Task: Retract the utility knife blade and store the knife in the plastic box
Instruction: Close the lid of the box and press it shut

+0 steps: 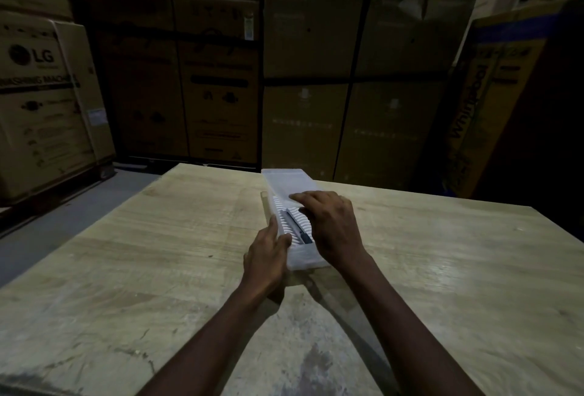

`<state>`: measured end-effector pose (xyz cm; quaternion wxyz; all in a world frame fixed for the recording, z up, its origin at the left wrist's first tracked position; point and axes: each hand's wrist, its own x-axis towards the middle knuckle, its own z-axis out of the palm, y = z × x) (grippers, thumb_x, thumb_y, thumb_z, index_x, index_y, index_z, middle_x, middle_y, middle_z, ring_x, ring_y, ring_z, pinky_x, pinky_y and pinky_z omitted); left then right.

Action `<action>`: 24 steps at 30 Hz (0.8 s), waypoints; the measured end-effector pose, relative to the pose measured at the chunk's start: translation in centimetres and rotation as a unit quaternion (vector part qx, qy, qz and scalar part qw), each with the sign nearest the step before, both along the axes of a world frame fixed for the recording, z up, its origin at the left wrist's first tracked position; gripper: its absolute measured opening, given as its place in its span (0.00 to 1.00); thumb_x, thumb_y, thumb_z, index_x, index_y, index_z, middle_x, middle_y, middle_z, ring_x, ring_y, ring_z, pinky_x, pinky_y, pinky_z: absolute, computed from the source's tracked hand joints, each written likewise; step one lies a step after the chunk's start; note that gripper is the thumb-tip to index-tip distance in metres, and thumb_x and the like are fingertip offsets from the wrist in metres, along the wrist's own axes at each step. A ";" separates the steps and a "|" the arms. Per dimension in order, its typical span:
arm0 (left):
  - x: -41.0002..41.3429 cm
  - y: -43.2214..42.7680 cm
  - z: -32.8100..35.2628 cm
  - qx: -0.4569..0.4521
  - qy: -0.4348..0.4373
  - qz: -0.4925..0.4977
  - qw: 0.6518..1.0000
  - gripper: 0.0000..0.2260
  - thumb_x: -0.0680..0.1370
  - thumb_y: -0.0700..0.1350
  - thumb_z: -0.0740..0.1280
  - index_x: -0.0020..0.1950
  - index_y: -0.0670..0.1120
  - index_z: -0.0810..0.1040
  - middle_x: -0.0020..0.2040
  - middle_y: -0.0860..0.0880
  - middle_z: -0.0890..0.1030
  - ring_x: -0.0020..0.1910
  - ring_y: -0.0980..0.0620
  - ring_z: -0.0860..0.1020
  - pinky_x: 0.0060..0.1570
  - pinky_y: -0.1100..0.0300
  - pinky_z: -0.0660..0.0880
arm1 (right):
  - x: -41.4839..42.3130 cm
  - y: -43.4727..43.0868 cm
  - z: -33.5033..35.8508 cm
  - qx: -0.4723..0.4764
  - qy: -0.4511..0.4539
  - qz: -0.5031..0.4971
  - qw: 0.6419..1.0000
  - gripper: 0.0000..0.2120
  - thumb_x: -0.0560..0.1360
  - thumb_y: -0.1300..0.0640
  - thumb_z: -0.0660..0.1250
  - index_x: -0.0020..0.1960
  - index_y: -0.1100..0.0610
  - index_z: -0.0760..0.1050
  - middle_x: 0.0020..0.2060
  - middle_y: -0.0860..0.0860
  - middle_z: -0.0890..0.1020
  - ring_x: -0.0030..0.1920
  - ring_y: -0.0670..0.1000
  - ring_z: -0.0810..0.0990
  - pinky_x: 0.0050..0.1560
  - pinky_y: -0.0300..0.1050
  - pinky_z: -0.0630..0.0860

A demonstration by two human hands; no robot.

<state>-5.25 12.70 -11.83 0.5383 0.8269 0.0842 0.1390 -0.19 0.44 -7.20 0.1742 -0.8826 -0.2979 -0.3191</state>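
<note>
We see the knife (298, 227) lying inside the box (302, 261), which sits on the table (442, 269) near its far edge. Our left hand (267, 258) presses the box's left side, fingers loose, grasping nothing. Our right hand (328, 225) rests flat on the lid (284, 182), which covers the box's far part.

The scene is dim. Stacked cardboard boxes (218, 79) behind sink into near-black, while the wooden table (442, 269) catches soft light with a faint sheen at right. Wide-angle distortion bends the edges; fine detail is grainy.
</note>
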 end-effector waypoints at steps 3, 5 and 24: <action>0.1 0.4 -0.2 0.006 0.003 0.004 1.000 0.37 0.70 0.65 0.50 0.76 0.50 0.63 0.67 0.43 0.76 0.61 0.43 0.78 0.61 0.40 0.76 | -0.1 0.3 0.0 0.006 -0.002 0.009 1.000 0.19 0.72 0.62 0.70 0.61 0.51 0.78 0.56 0.52 0.84 0.53 0.55 0.81 0.52 0.55 0.76; 0.1 0.5 -0.2 0.005 0.002 0.002 1.000 0.36 0.71 0.65 0.50 0.75 0.49 0.64 0.66 0.43 0.77 0.60 0.43 0.78 0.60 0.40 0.76 | -0.3 0.3 -0.4 0.006 0.001 0.012 1.000 0.18 0.72 0.62 0.69 0.61 0.51 0.78 0.55 0.52 0.84 0.53 0.55 0.81 0.51 0.55 0.76; 0.6 1.1 1.0 -0.183 -0.004 0.047 0.982 0.35 0.66 0.69 0.49 0.61 0.50 0.77 0.55 0.43 0.83 0.53 0.42 0.82 0.56 0.38 0.78 | -2.6 -0.4 -1.6 -0.058 0.001 0.025 0.998 0.19 0.73 0.57 0.70 0.64 0.51 0.76 0.60 0.54 0.82 0.59 0.58 0.79 0.56 0.60 0.74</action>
